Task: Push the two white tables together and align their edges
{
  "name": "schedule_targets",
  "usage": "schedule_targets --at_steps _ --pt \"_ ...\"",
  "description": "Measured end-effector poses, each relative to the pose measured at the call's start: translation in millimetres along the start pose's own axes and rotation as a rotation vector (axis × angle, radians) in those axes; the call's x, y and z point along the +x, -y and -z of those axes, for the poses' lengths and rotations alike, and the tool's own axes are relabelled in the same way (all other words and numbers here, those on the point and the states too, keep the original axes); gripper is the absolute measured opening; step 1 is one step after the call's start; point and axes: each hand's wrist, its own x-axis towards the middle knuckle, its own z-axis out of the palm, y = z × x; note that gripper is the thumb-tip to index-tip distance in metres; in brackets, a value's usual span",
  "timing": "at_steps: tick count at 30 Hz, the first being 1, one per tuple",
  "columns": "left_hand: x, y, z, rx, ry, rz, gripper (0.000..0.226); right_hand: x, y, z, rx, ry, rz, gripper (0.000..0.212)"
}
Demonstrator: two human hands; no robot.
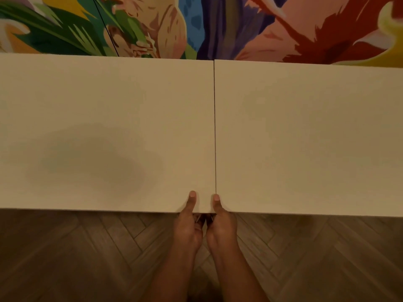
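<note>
Two white tables stand side by side, the left table (104,118) and the right table (305,131), with only a thin dark seam between them. Their near edges run almost in one line; the right table's far edge sits slightly nearer than the left's. My left hand (188,223) grips the left table's near edge close to the seam, thumb on top, fingers hidden underneath. My right hand (221,225) grips the near edge right at the seam in the same way, its thumb on the right table's corner.
A colourful mural wall (196,25) rises directly behind the tables' far edges. A dark thin cable (106,29) runs down the wall to the left table. Herringbone wood floor (87,253) lies under me, in front of the tables.
</note>
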Motion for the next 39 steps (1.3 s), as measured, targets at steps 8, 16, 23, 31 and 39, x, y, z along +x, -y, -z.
schedule_targets --at_steps 8,16,23,31,39 --pt "7.5 1.7 0.8 0.043 -0.012 -0.011 0.066 3.8 4.4 2.5 -0.014 0.011 0.010 0.030" --pt "3.7 -2.9 1.2 0.082 -0.031 0.003 0.051 5.6 3.6 15.0 -0.047 0.035 -0.010 0.015" --pt "7.4 -1.5 3.6 0.124 -0.030 0.005 0.057 1.4 5.5 14.6 0.043 0.062 0.001 0.036" --pt "6.9 2.1 3.0 0.104 -0.019 -0.006 0.057 1.5 14.7 20.9 -0.015 0.125 -0.037 0.049" --pt "3.1 14.0 -3.3 0.050 0.019 -0.003 0.062 0.5 7.9 17.8 -0.005 0.066 0.001 0.047"
